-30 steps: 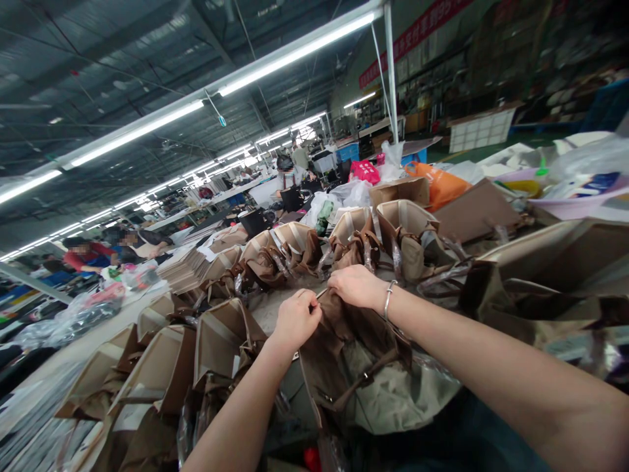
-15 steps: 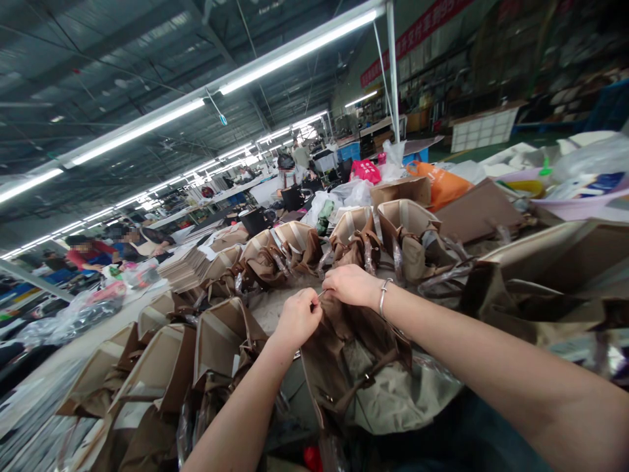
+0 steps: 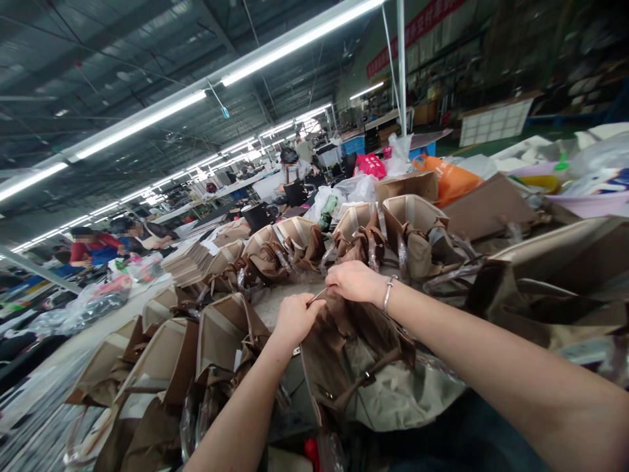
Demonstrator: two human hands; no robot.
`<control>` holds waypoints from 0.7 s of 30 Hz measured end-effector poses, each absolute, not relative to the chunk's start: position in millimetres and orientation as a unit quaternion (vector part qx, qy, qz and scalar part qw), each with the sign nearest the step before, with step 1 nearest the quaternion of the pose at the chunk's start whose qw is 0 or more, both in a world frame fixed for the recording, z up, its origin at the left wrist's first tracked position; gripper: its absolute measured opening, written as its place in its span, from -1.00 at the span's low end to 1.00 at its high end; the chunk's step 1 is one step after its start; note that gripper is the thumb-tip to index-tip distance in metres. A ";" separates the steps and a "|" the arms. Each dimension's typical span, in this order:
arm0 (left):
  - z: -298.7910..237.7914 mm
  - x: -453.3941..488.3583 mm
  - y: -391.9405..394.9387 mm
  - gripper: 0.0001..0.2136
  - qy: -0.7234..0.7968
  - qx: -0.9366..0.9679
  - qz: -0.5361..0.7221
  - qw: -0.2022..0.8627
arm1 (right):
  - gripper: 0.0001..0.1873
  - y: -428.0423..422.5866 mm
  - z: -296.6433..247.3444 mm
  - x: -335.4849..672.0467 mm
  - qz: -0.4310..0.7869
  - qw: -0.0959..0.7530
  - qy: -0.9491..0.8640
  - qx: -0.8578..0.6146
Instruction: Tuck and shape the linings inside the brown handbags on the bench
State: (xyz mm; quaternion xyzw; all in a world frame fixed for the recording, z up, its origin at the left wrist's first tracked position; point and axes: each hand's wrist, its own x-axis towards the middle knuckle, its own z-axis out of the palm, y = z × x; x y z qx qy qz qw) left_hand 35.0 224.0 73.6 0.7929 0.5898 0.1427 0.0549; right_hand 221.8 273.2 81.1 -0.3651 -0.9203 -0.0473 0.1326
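A brown fabric bag (image 3: pixel 324 360) with a pale lining (image 3: pixel 393 396) stands in front of me, its mouth facing me. At its far top edge my left hand (image 3: pixel 296 320) pinches one end of a thin brown strip (image 3: pixel 317 297). My right hand (image 3: pixel 358 283), with a silver bangle (image 3: pixel 388 295) on the wrist, is closed on the other end. The strip stretches across the short gap between my hands. My fingers hide how it joins the bag. A strap with a small metal buckle (image 3: pixel 367 375) crosses the bag's near side.
More brown bags, such as one at the left (image 3: pixel 223 334) and one behind (image 3: pixel 415 226), surround my hands. A larger bag (image 3: pixel 570 255) lies right. Stacked boards (image 3: pixel 189 265) and an orange plastic bag (image 3: pixel 449 180) sit farther back. Other people work in the distance.
My hands have moved slightly apart, and more of the thin brown strip shows between them. The bag stays almost in place; the camera view has shifted a little.
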 end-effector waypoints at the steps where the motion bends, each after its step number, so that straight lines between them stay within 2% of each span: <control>1: 73.9 35.4 224.0 -0.71 0.593 0.790 0.144 0.059 | -0.79 272.8 81.2 222.0 -0.048 0.134 -0.920 -0.365; 11: 72.7 37.7 226.5 -0.78 0.610 0.776 0.147 0.067 | -0.81 269.4 83.0 222.1 -0.033 0.139 -0.916 -0.375; 16: 75.1 41.5 227.8 -0.78 0.617 0.773 0.137 0.062 | -0.69 267.2 84.1 217.0 -0.026 0.145 -0.927 -0.345; 21: 76.0 37.7 224.0 -0.84 0.601 0.783 0.138 0.087 | -0.80 267.0 83.2 209.6 -0.024 0.140 -0.933 -0.332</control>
